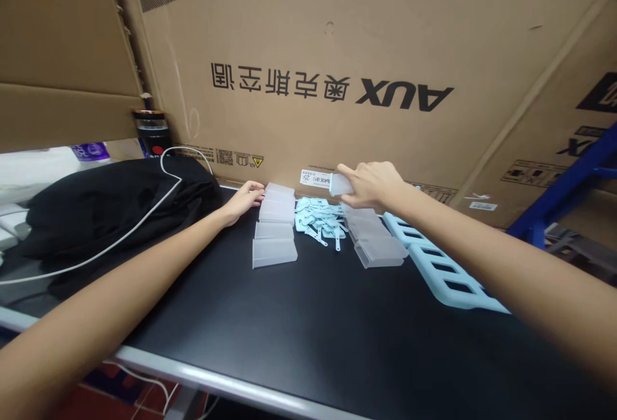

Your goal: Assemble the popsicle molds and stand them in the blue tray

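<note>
My right hand [371,183] is closed around a small translucent plastic box [341,184] with a light blue edge, raised above the far part of the table. My left hand [247,200] has its fingers loosely bent, at the outer ends of the far translucent boxes [278,203] in the left row; whether it presses on them I cannot tell. Nearer in that row lie more such boxes [274,253]. Between the rows is a pile of light blue flat plastic pieces [321,217] with thin handles. Right of the pile, another row of translucent boxes [378,243] overlaps.
A light blue rack with rectangular slots [446,265] lies on the black table [308,343] at right, partly behind my forearm. Large cardboard [289,27] walls the back. At left are black cloth [120,208], a white cable [139,217] and a dark jar [153,132].
</note>
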Demonstrator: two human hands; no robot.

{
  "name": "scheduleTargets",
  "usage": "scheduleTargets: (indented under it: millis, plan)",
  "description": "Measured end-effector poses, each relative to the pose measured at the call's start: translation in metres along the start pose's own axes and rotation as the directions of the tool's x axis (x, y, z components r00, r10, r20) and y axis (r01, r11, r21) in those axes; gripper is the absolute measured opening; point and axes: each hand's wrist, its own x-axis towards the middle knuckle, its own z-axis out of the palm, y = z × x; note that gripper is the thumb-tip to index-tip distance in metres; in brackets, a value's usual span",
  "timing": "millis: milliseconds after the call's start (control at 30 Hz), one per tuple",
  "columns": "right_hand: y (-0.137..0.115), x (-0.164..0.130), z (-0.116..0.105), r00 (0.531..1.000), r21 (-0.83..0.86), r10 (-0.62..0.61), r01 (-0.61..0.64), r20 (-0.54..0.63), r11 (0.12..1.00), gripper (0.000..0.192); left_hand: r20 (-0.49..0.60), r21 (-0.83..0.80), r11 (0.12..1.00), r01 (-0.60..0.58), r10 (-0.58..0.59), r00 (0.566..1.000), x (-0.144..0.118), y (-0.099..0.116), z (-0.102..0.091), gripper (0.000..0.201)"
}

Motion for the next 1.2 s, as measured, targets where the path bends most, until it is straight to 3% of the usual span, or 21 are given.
scheduleTargets:
  millis: [367, 567, 833, 933, 1033, 1133, 1200]
  plan:
    - [-0.007, 0.0, -0.001, 1.0, -0.007, -0.02, 0.02, 0.022, 1.0, 0.077, 0.022, 0.057, 0.998, -0.008, 0.007, 1.0, 0.002, -0.003, -0.002, 0.022]
    - [-0.006, -0.002, 0.009, 0.999, -0.002, 0.001, -0.001, -0.04, 1.0, 0.08, 0.031, 0.084, 0.996, -0.022, 0.02, 0.999, 0.001, -0.003, -0.001, 0.021]
    - [-0.004, -0.003, 0.004, 0.997, 0.034, 0.008, -0.011, 0.073, 0.999, 0.083, 0.036, 0.104, 0.994, -0.038, 0.035, 0.999, 0.003, -0.005, -0.001, 0.018]
    - [-0.016, -0.006, -0.007, 0.989, 0.173, -0.095, 0.074, 0.115, 0.982, 0.079, 0.044, 0.11, 0.993, -0.046, 0.042, 0.998, 0.004, -0.007, -0.001, 0.018]
    - [-0.037, -0.008, -0.013, 0.947, 0.374, -0.306, 0.252, 0.093, 0.893, 0.071, 0.048, 0.109, 0.993, -0.053, 0.048, 0.998, 0.003, -0.007, -0.001, 0.017]
    - [-0.062, -0.008, -0.011, 0.881, 0.514, -0.472, 0.412, -0.015, 0.752, 0.062, 0.05, 0.105, 0.992, -0.064, 0.059, 0.997, 0.002, -0.006, 0.0, 0.019]
    - [-0.077, -0.007, -0.006, 0.849, 0.525, -0.512, 0.497, -0.13, 0.691, 0.058, 0.048, 0.104, 0.992, -0.069, 0.065, 0.997, 0.001, -0.005, 0.0, 0.019]
